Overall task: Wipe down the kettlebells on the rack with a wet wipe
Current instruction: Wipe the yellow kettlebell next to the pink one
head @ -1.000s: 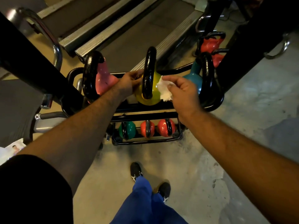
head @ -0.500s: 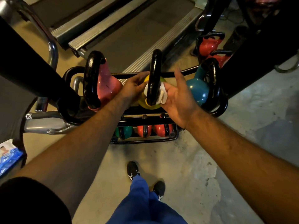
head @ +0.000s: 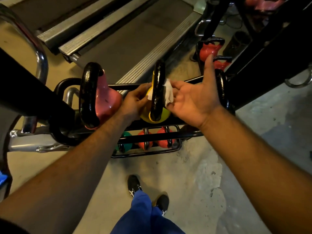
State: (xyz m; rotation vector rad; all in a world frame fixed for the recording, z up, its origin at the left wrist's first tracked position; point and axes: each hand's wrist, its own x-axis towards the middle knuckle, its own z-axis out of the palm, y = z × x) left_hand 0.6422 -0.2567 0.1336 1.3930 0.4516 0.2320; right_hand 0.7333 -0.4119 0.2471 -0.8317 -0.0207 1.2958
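Two hands are raised at the top shelf of the kettlebell rack (head: pixel 152 135), one on either side of the yellow kettlebell (head: pixel 164 114), which stands in the middle of that shelf between the pink kettlebell (head: pixel 108 102) and a third one mostly hidden behind the right palm. Its black handle (head: pixel 157 92) is seen edge-on, its long axis running from near to far, straight away from the body. The wet wipe (head: pixel 168 92) is threaded through the handle loop: its larger part is pressed against the handle's right face by the thumb of the right hand (head: pixel 194 100), whose fingers are spread wide and straight, while a smaller corner on the left face is pinched by the left hand (head: pixel 135 100). Both hands are about equally near the handle, so a pull across it from either side is judged possible. Farther off, red kettlebells (head: pixel 210 48) stand on the floor.
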